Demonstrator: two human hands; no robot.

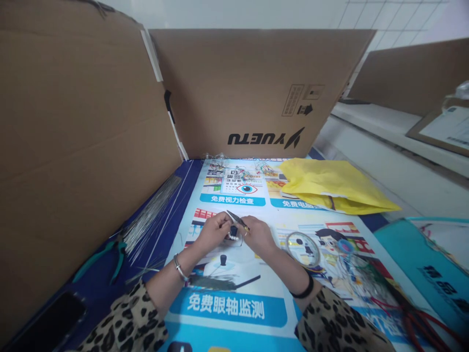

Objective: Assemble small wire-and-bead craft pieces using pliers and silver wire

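Observation:
My left hand (pixel 213 231) and my right hand (pixel 257 234) meet over a printed poster (pixel 234 303) on the table. The right hand is closed on small pliers (pixel 236 220) whose tips point up and left toward the left hand. The left hand pinches a small beaded wire piece (pixel 233 235) between the two hands. Both wrists come out of leopard-print sleeves; the left wrist has a silver bangle, the right a black band.
Cardboard walls (pixel 242 93) stand at the left and back. A bundle of thin wires (pixel 154 210) and teal-handled pliers (pixel 110 254) lie left. A yellow bag (pixel 330 186), a wire coil (pixel 303 248), a teal bag (pixel 421 264) and red cords (pixel 425 322) lie right. A phone (pixel 51 322) is bottom left.

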